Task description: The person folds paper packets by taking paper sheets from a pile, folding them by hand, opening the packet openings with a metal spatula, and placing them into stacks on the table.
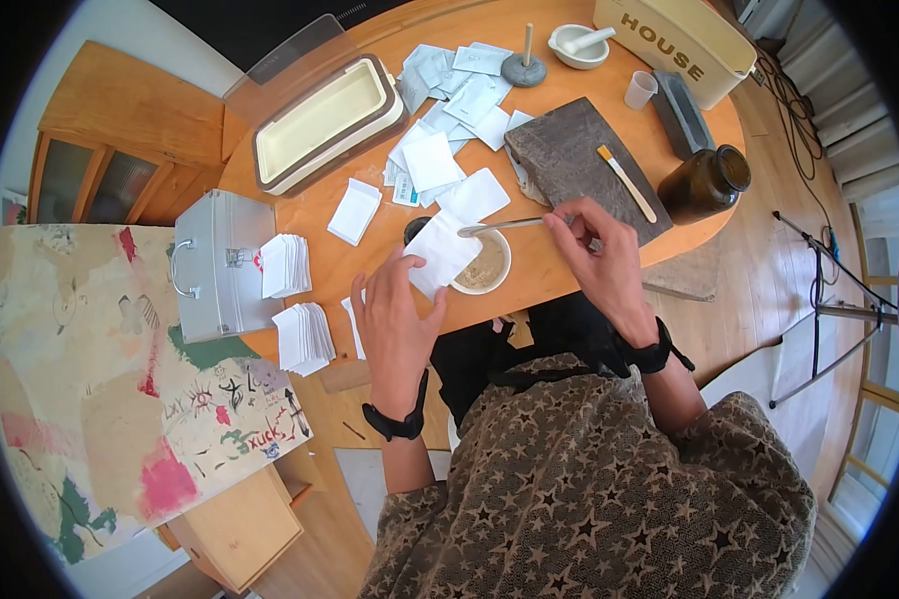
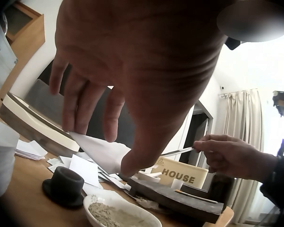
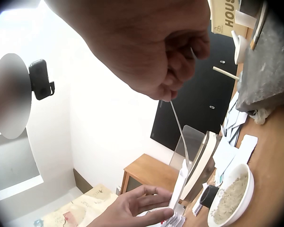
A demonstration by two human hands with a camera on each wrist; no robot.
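My left hand [image 1: 398, 309] pinches a small white paper pouch [image 1: 442, 256] between thumb and fingers, tilted above the table. In my right hand [image 1: 601, 255] is a slim metal spoon [image 1: 517, 224], gripped by its handle end. Its far tip lies at the pouch's mouth, as the right wrist view also shows. Beneath them a white bowl [image 2: 156, 221] holds greyish-beige powder [image 3: 231, 199]. Beside the bowl stands a small black hat-shaped piece [image 2: 67, 183], mostly covered by the pouch in the head view.
Stacks of white pouches [image 1: 303, 337] stand by a silver case [image 1: 225, 265] at left. Pale blue sachets [image 1: 474, 97] are heaped behind. A dark slab [image 1: 579, 165] bears a brush [image 1: 624, 182], with a brown jar [image 1: 697, 190] to its right. A cream tray [image 1: 320, 120] sits back left.
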